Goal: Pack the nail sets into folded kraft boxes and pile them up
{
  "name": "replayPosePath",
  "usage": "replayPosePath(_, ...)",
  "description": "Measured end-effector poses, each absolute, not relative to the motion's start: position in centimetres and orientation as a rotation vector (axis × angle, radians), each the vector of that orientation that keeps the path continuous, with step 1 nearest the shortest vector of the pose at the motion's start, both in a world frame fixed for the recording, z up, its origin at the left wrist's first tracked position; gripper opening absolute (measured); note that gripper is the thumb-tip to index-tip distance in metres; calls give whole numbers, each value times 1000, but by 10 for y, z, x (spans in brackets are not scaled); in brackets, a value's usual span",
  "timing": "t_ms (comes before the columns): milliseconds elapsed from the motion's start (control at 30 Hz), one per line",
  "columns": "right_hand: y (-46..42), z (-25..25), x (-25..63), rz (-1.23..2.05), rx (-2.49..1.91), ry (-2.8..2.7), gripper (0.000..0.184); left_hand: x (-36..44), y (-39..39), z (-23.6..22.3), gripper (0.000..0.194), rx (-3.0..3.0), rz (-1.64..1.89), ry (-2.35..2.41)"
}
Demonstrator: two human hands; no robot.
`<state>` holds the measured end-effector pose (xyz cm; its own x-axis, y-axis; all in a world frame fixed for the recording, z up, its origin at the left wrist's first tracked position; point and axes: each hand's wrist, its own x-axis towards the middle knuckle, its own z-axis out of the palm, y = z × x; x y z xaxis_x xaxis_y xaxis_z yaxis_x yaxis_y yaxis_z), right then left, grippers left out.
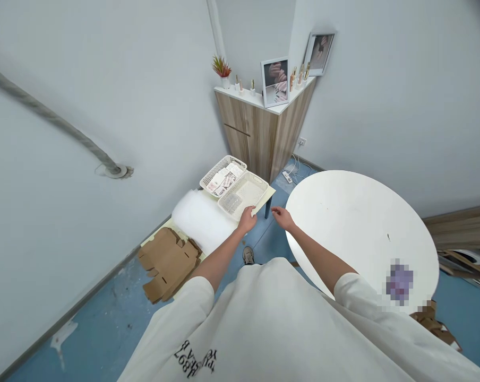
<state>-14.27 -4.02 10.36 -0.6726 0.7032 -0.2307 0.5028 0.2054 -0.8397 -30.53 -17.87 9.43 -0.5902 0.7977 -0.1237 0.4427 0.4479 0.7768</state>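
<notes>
My left hand [247,219] is closed at the near rim of a white plastic basket [259,181], its thumb on the edge. Some clear, greyish packets [231,203] lie in the left end of that basket. Behind it, touching, stands a second white basket [206,179] with printed cards [224,178] inside. Both baskets rest on a low, pale-topped bench [268,196]. My right hand [282,217] hangs in the air just left of the round white table [335,212], fingers loosely bent and apart, with nothing visible in them.
White wrapping [204,217] and flattened cardboard boxes [170,262] lie left of the baskets. A wood-grain corner cabinet [256,127] bears picture frames, small bottles and a plant. A power strip [288,176] with cables is on the floor. A blurred purple item [400,281] lies on the round table.
</notes>
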Motion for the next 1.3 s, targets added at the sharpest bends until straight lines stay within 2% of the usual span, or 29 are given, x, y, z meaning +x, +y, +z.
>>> replayPosePath(233, -43, 116, -236, 1379, -1083, -2382, 34, -396, -176, 101, 52, 1103, 913, 2282)
replayPosePath(567, -58, 84, -330, 1316, -1251, -2522, 36, -459, -179, 96, 48, 1464, 498, 2332)
replayPosePath(833, -72, 60, -355, 1440, -1350, -2432, 47, -473, -175, 90, 45, 1435, 513, 2218)
replayPosePath(1033, -73, 59, -360, 1480, -1393, -2308, 49, -475, -175, 95, 49, 1445, 527, 2188)
replayPosePath(1167, -69, 61, -358, 1419, -1423, -2311, 49, -475, -175, 96, 53, 1498, 465, 2180)
replayPosePath(1300, -62, 60, -357, 1206, -1393, -2495, 46, -471, -174, 94, 51, 1532, 498, 2145)
